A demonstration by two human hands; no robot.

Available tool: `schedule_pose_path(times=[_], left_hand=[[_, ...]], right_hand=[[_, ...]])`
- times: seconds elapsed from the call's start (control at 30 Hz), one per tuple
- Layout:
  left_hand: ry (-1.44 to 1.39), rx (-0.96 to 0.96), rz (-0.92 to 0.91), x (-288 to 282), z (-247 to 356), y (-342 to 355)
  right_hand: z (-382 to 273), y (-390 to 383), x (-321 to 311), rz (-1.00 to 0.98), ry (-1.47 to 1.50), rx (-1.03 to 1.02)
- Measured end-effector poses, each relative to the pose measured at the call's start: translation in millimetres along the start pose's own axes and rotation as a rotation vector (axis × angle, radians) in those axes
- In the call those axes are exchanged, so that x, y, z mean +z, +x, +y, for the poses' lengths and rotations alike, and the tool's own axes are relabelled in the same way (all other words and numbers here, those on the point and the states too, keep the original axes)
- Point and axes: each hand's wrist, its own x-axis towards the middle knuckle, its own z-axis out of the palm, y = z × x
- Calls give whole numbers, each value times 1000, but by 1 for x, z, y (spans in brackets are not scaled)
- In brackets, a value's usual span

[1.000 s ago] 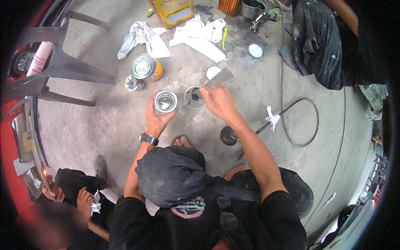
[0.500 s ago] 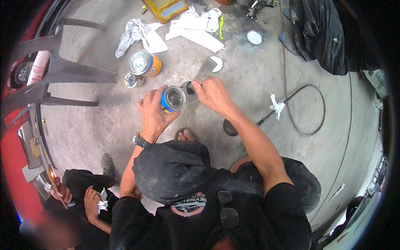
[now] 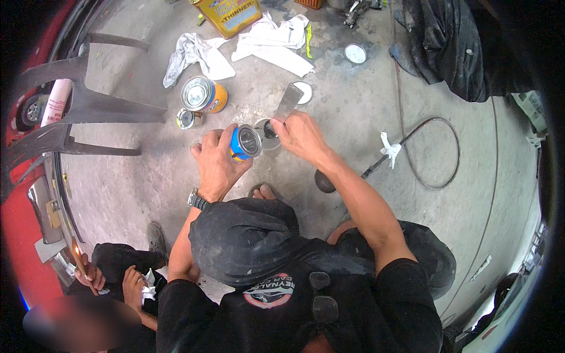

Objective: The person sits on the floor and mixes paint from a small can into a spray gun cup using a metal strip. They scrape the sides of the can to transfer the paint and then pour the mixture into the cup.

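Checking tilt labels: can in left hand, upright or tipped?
Tipped: the can leans right, rim toward the cup, its blue side showing.

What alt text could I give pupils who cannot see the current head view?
A person's left hand holds an open blue can tilted toward a small cup with something dark in it, while the right hand holds a flat metal blade beside the cup. Beyond, on the concrete floor, are an orange-sided can, white cloths and a yellow tin.

One scraper [image 3: 288, 101], one cup [image 3: 269, 145] — three round cans [image 3: 206, 95] near it, two pale lids [image 3: 302, 93], one yellow tin [image 3: 229, 17].
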Motion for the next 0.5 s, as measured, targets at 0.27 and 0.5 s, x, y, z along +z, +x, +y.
schedule_pose_path(times=[0.27, 0.5], left_hand=[[27, -5, -10, 0, 1, 1], [29, 15, 6, -2, 1, 0]], right_hand=[[0, 0, 1, 25, -8, -22], [0, 2, 3, 17, 7, -38]])
